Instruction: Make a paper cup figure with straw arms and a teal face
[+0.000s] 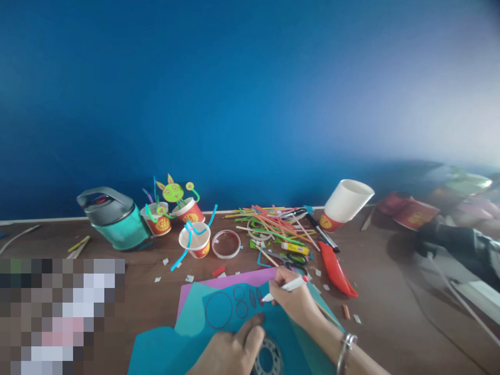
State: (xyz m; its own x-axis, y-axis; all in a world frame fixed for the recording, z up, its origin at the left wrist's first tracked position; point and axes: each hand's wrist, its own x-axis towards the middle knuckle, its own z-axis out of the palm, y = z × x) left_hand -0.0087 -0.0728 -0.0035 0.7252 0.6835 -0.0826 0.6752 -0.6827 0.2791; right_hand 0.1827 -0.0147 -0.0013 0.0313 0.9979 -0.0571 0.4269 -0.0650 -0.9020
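My right hand (287, 294) grips a white marker (292, 284) with a red end, its tip on a sheet of blue paper (172, 354). Drawn on the paper are a large circle, two smaller circles one above the other, and two narrow pointed ovals; the tip is at the right oval. My left hand (234, 346) presses the sheet down below the drawings, index finger stretched out. Partly under or beside that hand lies a ring-shaped roll (269, 357), perhaps tape. Lighter teal paper (193, 299) and purple paper (187, 291) lie underneath.
Behind the paper are straws (273, 221), scissors (279, 256), a glue stick (296, 248), a tape roll (226, 245) and a red pointed object (336, 273). Paper cups (195, 239), a stack of cups (347, 200) and a teal flask (121, 226) stand near the wall.
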